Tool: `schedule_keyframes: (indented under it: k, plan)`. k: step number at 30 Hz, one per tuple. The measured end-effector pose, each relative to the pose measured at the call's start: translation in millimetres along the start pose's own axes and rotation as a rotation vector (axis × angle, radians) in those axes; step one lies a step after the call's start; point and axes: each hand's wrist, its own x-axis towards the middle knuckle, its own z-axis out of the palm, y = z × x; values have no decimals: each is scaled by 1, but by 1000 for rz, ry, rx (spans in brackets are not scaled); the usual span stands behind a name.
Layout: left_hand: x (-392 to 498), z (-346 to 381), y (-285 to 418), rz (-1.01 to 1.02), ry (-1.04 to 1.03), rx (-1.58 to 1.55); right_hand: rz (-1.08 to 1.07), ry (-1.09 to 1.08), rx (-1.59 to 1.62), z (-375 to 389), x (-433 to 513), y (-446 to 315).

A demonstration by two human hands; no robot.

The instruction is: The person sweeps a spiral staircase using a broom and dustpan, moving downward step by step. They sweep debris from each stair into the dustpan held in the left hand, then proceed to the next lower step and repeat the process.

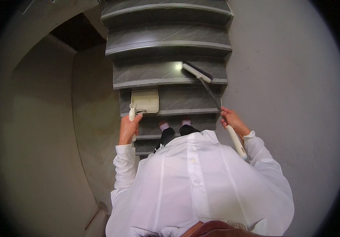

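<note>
My left hand (130,128) grips the pale handle of a long-handled dustpan. The cream dustpan's pan (145,101) is over the left part of a grey stair tread, just beyond my feet. My right hand (231,120) is closed around the dark shaft of a broom, above its cream grip (236,142). From there the shaft slants up and left to the broom head (197,72), a cream block with dark bristles. That head is over the right half of the tread one step above the dustpan, slightly blurred; its contact with the surface is hard to judge.
Grey stone-look stairs (167,34) rise ahead, each with a ridged light nosing strip (170,80). A plain grey wall (279,89) borders the steps on the right. On the left, the stair edge drops beside a lower wall (93,89). My feet (174,123) stand on a lower step.
</note>
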Motion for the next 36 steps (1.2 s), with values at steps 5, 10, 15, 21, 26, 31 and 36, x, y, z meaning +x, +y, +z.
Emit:
schedule_keyframes:
  k: [5,10,15,21,26,31,36]
  plan:
    - [-3,6,4,-19,1,7,-19,-139,-233,44,-13,-5]
    - [-1,7,3,-1,31,75,-70,-276,-363,58,-20,-11]
    - [-17,18,16,-41,88,24,8,-360,-63,-1,-63,-21]
    - [-22,23,17,-24,110,-10,4,-64,197,-84,-70,-14]
    - [-15,12,12,-1,83,32,-74,212,297,-95,16,-27]
    - [-9,10,2,-7,90,54,-66,130,243,-70,59,-33]
    - [2,8,-11,74,164,147,-82,-30,-17,-15,56,-30]
